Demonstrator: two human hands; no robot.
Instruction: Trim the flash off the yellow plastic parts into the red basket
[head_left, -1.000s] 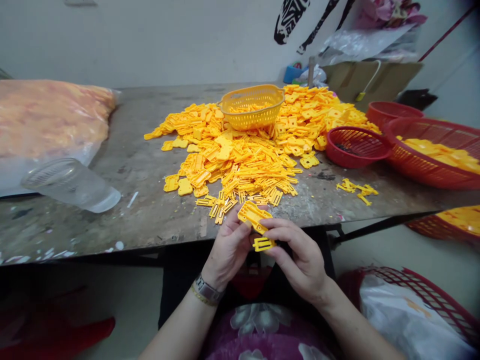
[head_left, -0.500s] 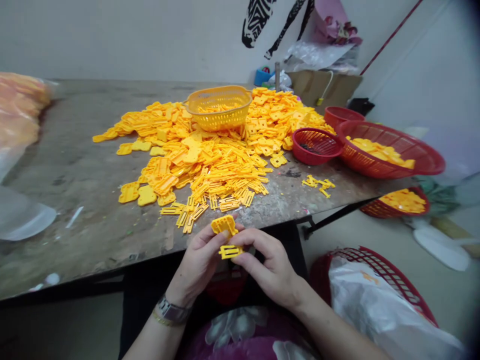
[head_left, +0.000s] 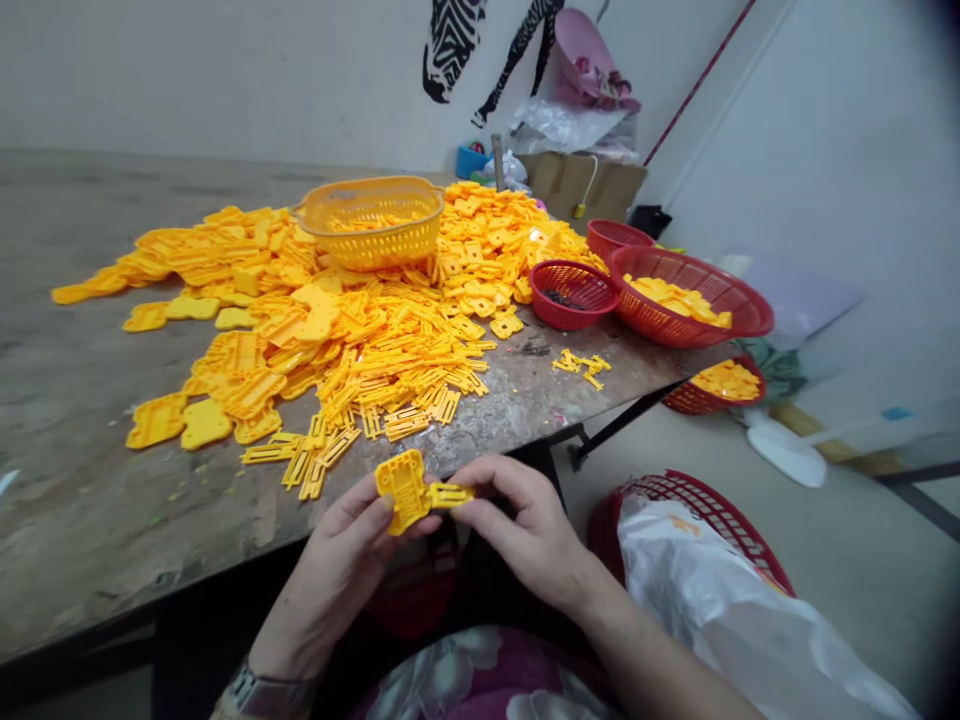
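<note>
My left hand (head_left: 349, 545) grips a yellow plastic plate (head_left: 405, 488) with rounded lobes and a recessed, ribbed inner face turned up towards me. Between the thumb and fingers of my right hand (head_left: 517, 520) is a small yellow slotted frame (head_left: 448, 495). Its left end meets the plate's right edge; whether the two are joined I cannot tell. Both hands are in front of the table's near edge. Just beyond them lies a heap of slotted frames (head_left: 397, 350), with loose yellow plates (head_left: 206, 424) to its left.
A yellow basket (head_left: 375, 250) sits on the heap. Right of it stand a small red basket (head_left: 574, 318) with dark bits and a large red basket (head_left: 694, 335) with yellow pieces. Small yellow parts (head_left: 583, 366) lie near the edge. Below right, a white bag (head_left: 675, 560) fills a red basket (head_left: 757, 530).
The plate has turned so its inner face shows more fully, and the slotted frame has come up against its right side. The whole view has swung to the right.
</note>
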